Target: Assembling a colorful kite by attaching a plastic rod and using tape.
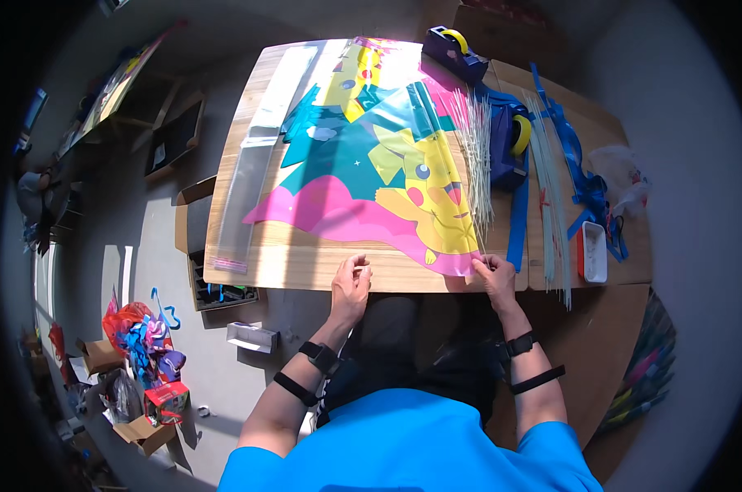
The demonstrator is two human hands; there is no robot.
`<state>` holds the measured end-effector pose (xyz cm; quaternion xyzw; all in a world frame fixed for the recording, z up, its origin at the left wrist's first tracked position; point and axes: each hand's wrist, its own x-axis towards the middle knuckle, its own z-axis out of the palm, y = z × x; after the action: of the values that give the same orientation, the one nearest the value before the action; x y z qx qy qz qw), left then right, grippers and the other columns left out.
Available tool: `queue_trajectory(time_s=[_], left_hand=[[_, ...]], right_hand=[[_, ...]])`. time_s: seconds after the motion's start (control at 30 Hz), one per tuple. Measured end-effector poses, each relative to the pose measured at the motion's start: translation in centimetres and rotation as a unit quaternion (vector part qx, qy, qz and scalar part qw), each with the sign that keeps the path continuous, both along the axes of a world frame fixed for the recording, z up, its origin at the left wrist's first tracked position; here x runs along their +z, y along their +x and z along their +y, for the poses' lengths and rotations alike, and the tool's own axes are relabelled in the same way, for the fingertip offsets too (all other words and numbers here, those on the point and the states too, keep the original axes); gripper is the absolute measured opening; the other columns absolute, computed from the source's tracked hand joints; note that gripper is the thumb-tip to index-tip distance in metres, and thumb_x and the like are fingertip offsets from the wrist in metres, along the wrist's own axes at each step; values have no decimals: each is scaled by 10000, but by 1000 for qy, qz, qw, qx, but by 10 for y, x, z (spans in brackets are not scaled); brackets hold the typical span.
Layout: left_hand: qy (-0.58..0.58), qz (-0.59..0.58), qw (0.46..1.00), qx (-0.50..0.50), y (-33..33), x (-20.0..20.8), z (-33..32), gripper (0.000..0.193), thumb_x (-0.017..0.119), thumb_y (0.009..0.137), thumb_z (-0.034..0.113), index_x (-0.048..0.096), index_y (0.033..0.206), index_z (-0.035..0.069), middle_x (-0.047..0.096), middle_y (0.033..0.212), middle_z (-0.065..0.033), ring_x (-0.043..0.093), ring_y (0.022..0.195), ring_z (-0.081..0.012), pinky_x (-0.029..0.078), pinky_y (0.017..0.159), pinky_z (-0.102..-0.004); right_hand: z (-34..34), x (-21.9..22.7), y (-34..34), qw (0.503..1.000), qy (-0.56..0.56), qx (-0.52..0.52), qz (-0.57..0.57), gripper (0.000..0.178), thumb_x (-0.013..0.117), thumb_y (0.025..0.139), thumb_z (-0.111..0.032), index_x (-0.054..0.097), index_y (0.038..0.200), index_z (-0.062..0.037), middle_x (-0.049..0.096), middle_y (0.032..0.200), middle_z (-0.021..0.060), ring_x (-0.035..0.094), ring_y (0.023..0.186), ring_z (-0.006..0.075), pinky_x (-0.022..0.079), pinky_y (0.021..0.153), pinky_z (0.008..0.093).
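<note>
A printed film sheet (338, 176) lies spread over the wooden table, showing a yellow cartoon figure on teal with pink waves. At its lower right corner, my right hand (496, 279) pinches the pink edge between thumb and fingers. My left hand (352, 287) rests at the table's front edge, fingers loosely bent and slightly apart, with nothing visible in them. A bundle of thin whitish rods (473, 156) lies along the sheet's right side, its lower ends close to my right hand. A clear plastic sleeve (256, 184) lies to the sheet's left.
Two tape dispensers (455, 53) (510, 148) stand at the right, among blue ribbon (580, 164). More rods (551, 197) lie beside a white tray (592, 252) and a crumpled clear bag (621, 176). Cardboard boxes (145, 430) and colourful bags (145, 340) sit on the floor at left.
</note>
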<state>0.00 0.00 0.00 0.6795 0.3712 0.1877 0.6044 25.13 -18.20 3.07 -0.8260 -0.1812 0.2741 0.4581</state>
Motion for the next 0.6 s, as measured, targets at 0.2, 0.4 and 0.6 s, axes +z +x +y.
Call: queue_trajectory(time_s=[0.2,0.4,0.6], left_hand=[[-468,-38,881,51,24,14,-42,552,483,973,401,427,1269,-62,563,1201,-221,612,1061,-245,516,882,-323],[-573,-99,814,7,26,21,-66,704,490,962,434,233,1392,-61,457,1322,-257,516,1206,-292,466,975,-401],[-532,-45,844,60,19,16,-82,516,557,930,424,398,1308,112,539,1197,-68,526,1112,-194,486,893,-379]], right_hand=[[-3,17,-47,980,52,-48,184,145,701,841,-160,668,844,-19,598,702,-37,490,603,20,375,537,180],[-7,21,-78,968,44,-24,245,155,705,843,-188,644,781,-60,511,613,-70,414,515,7,305,462,174],[-2,30,-100,960,53,22,276,163,673,876,-206,605,782,-93,436,591,-92,333,483,9,243,448,180]])
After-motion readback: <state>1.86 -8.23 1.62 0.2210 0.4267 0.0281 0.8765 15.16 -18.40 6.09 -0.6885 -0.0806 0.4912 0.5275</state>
